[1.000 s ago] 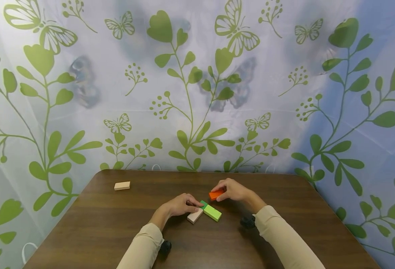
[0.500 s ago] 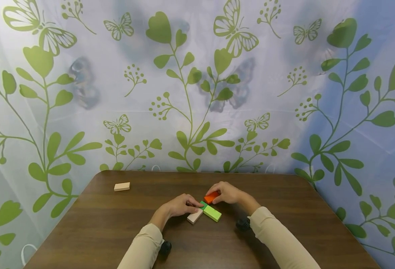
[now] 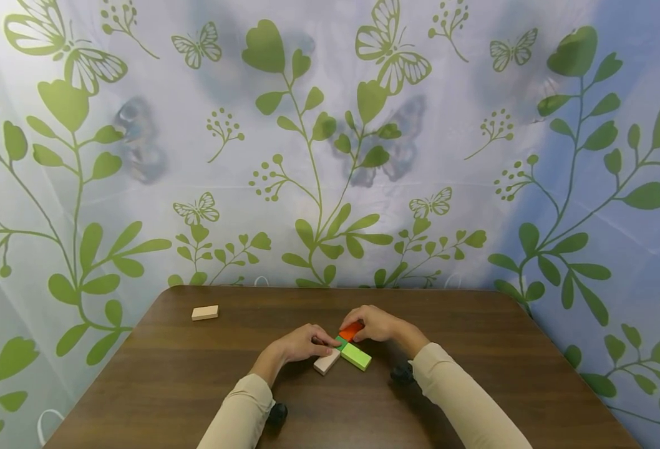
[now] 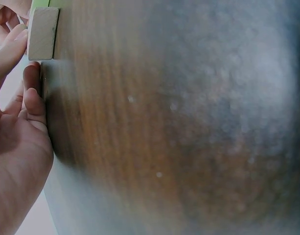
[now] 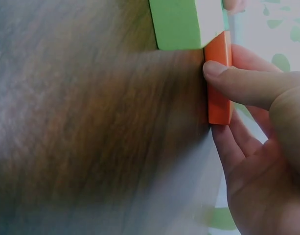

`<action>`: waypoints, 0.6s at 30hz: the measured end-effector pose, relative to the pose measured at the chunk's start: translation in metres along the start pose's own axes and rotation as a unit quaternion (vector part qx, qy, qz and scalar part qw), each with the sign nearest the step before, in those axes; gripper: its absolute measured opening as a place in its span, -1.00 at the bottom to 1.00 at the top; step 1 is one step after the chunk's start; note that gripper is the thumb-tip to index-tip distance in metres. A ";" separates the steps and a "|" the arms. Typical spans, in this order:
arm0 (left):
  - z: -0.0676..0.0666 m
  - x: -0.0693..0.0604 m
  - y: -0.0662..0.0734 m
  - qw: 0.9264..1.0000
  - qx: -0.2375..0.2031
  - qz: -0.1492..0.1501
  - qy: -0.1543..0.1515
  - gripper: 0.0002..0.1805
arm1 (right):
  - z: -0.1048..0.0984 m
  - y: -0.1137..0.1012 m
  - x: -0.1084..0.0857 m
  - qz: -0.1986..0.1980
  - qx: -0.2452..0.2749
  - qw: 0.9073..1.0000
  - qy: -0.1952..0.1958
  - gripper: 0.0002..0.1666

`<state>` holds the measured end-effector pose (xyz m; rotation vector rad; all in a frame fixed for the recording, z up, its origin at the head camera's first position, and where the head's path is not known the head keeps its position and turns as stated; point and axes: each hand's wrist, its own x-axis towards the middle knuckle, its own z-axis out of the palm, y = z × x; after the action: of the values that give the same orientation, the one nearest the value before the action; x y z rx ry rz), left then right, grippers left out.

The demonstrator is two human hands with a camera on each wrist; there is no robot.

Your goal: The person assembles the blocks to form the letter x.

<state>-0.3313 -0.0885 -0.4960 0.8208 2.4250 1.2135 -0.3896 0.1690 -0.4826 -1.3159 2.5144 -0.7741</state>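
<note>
My right hand [image 3: 376, 323] pinches an orange block [image 5: 219, 98] between thumb and fingers, flat on the table. One end of it meets a lime green block [image 3: 356, 357] and a small dark green block [image 3: 340, 342]. My left hand [image 3: 302, 343] rests at the other side of this group. Its index fingertip touches the dark green block, and its thumb [image 4: 10, 55] touches the pale wooden block [image 3: 327, 361]. That pale block lies against the green ones, angled toward me. The left hand partly covers the dark green block.
Another pale wooden block [image 3: 204, 312] lies alone near the far left corner of the brown wooden table [image 3: 156, 386]. Behind the table hangs a curtain [image 3: 234, 149] printed with green leaves and butterflies.
My right hand has slid the orange block left and toward me, turning it until it meets the green blocks. My left hand and the other blocks stay in place.
</note>
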 end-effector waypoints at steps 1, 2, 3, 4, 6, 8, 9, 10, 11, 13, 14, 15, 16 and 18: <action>0.000 0.000 0.000 1.000 -0.001 0.001 0.000 -0.74 | 0.000 0.000 0.000 0.001 -0.002 1.000 -0.001 -0.62; 0.000 0.000 0.001 1.000 -0.002 0.001 0.000 -0.74 | 0.001 0.000 0.000 -0.001 -0.004 1.000 -0.001 -0.62; 0.000 0.000 0.001 1.000 -0.002 0.003 -0.001 -0.74 | 0.001 -0.001 0.000 0.000 -0.006 1.000 -0.001 -0.61; 0.000 0.001 0.001 1.000 -0.001 0.004 -0.001 -0.74 | 0.001 -0.001 0.000 0.002 -0.008 1.000 -0.001 -0.61; 0.000 0.000 0.001 1.000 0.001 0.004 -0.001 -0.74 | 0.002 -0.001 0.001 0.005 -0.011 1.000 -0.001 -0.61; -0.001 0.001 0.001 1.000 0.002 0.005 -0.001 -0.74 | 0.002 -0.001 0.001 0.008 -0.011 1.000 0.001 -0.61; -0.001 0.001 0.001 1.000 0.001 0.006 -0.001 -0.74 | 0.002 -0.002 0.001 0.012 -0.011 1.000 0.001 -0.61; -0.001 0.001 0.001 1.000 0.000 0.006 -0.001 -0.74 | 0.003 -0.002 0.001 0.013 -0.010 1.000 0.002 -0.61; -0.002 0.001 0.001 1.000 -0.001 0.007 0.000 -0.74 | 0.003 -0.002 0.002 0.015 -0.010 1.000 0.003 -0.62; -0.002 0.002 0.000 1.000 -0.004 0.010 -0.002 -0.74 | 0.003 -0.002 0.002 0.019 -0.009 1.000 0.004 -0.62; -0.002 0.002 0.000 1.000 -0.006 0.011 -0.004 -0.74 | 0.004 -0.002 0.001 0.021 -0.009 1.000 0.004 -0.61; -0.002 0.002 0.000 1.000 -0.006 0.012 -0.005 -0.74 | 0.004 -0.002 0.001 0.021 -0.010 1.000 0.004 -0.61; -0.002 0.002 -0.001 1.000 -0.006 0.011 -0.006 -0.74 | 0.005 -0.001 0.001 0.022 -0.010 1.000 0.005 -0.61; -0.001 0.001 -0.001 1.000 -0.003 0.010 -0.007 -0.74 | 0.006 0.000 0.001 0.021 -0.013 1.000 0.004 -0.60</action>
<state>-0.3334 -0.0890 -0.4959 0.8497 2.4074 1.2174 -0.3875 0.1661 -0.4872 -1.2656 2.5578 -0.7431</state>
